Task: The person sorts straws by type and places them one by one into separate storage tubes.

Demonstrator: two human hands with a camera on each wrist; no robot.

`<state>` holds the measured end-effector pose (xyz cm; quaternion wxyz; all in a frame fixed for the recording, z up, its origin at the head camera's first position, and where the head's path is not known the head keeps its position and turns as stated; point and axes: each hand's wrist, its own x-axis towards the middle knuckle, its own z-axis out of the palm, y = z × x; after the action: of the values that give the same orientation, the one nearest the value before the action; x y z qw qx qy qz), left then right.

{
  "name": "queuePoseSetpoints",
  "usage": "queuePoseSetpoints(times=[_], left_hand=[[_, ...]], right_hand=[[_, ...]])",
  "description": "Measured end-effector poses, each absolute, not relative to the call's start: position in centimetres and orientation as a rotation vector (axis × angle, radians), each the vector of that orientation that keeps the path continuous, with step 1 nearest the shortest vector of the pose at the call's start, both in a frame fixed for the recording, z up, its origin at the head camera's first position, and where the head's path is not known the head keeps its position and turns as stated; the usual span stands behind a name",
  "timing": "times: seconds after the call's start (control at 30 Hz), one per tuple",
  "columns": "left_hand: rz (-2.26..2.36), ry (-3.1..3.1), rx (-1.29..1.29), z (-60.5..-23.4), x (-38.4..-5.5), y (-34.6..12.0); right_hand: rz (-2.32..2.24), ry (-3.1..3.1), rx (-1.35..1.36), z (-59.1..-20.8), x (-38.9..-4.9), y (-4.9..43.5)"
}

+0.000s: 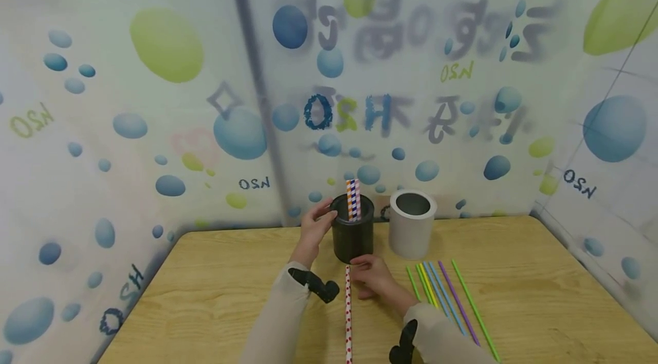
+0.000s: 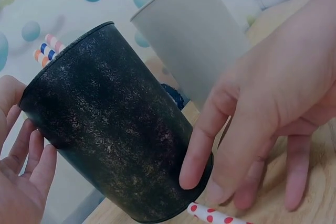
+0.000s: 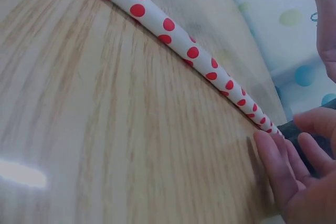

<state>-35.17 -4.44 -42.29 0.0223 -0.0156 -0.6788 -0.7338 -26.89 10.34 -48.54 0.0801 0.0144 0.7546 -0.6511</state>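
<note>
In the head view, the left hand [image 1: 312, 234] grips the black cup [image 1: 351, 241] by the left of its rim, thumb on the near side, and the cup stands upright near the back of the wooden table [image 1: 231, 290]. 3 striped paper straws [image 1: 353, 200], orange, navy and pink on white, rise out of the cup. A red-dotted paper straw [image 1: 348, 312] lies on the table, its far end close to the foot of the cup, with the right hand [image 1: 377, 278] just beside that end. The white cup [image 1: 411, 235] stands upright just to the right of the black cup, and in front of it thin sticks [image 1: 459, 303] in green, yellow, blue and purple lie side by side. Pale sleeves [image 1: 280, 318] cover both arms, and a bubble-printed backdrop [image 1: 103, 170] hangs behind. In the left wrist view, the left hand's fingers bend against the black cup's wall near the rim, while the right hand's fingers are apart, the index reaching down in front of the cup's lower wall. In the right wrist view, the red-dotted straw runs along the table to the right hand's parted fingers at its far end; whether they touch it, I cannot tell.
</note>
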Motion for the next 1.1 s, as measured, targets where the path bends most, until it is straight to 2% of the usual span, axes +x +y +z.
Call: queuePoseSetpoints(times=[0.67,1.1], left_hand=[[-2.279,-2.119,-0.024,-42.0,-35.0,-4.3],[-2.281,-2.107,-0.031,-42.1,-34.9,-4.4]], right_hand=[[-1.891,2.418,0.213,-48.4,-26.9,8.3],[-1.804,2.523,0.19,-48.5,-26.7,7.5]])
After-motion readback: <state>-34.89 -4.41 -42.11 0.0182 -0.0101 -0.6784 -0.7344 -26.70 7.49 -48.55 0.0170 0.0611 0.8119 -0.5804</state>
